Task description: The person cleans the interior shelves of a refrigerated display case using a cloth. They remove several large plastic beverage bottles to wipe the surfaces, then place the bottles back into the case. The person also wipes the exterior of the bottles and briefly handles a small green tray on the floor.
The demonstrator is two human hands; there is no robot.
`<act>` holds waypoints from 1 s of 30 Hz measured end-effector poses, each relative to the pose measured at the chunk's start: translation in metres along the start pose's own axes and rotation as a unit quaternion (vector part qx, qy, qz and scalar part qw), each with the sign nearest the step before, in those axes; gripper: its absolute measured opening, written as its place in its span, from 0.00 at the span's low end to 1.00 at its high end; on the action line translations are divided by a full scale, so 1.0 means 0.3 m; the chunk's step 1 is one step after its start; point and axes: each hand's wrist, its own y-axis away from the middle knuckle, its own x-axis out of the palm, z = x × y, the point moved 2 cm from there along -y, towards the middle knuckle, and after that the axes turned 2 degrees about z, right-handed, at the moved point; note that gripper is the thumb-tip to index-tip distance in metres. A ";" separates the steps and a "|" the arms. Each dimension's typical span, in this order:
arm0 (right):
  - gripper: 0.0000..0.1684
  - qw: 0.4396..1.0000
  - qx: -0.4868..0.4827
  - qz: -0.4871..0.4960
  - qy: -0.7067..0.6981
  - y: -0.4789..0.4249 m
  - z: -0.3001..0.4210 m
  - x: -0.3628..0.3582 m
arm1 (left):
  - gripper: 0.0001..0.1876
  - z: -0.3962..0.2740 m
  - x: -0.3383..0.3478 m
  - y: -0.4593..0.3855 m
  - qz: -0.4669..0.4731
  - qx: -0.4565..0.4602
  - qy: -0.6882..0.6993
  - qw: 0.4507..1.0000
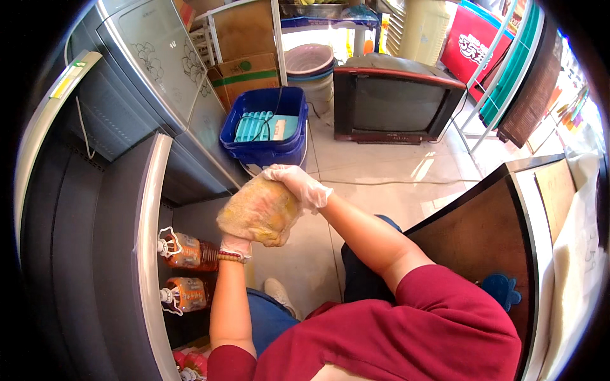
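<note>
A worn, yellowish cloth (262,207), looking damp and bunched, is between my two hands above the tiled floor. My right hand (301,185), in a thin clear plastic glove, grips its upper right edge. From below, my left hand (236,245) holds the cloth; a gloved wrist with bead bracelets shows, but the fingers are hidden by the fabric. To the left stands an open dark shelf unit with a pale front rail (150,228). On its shelf lie two large bottles of reddish-brown liquid (190,251) with white handles, close to my left forearm.
Past my hands stands a blue bucket (267,150) holding a light-blue plastic item and a cable. An old television (395,105) sits on the floor, with a cord (395,183) running across the tiles. A refrigerator (152,62) is at left, a brown wooden cabinet (486,238) at right.
</note>
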 end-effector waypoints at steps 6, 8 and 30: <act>0.09 0.981 -0.005 -0.187 -0.043 0.064 0.072 -0.048 | 0.28 -0.138 0.095 -0.029 -0.140 -0.080 0.392 0.906; 0.11 0.981 -0.038 -0.172 -0.086 0.036 0.057 -0.085 | 0.28 -0.175 0.075 -0.017 -0.136 -0.087 0.401 0.902; 0.24 0.981 -0.003 0.154 -0.118 -0.117 -0.122 -0.047 | 0.22 -0.215 0.012 -0.001 -0.192 -0.003 0.166 0.967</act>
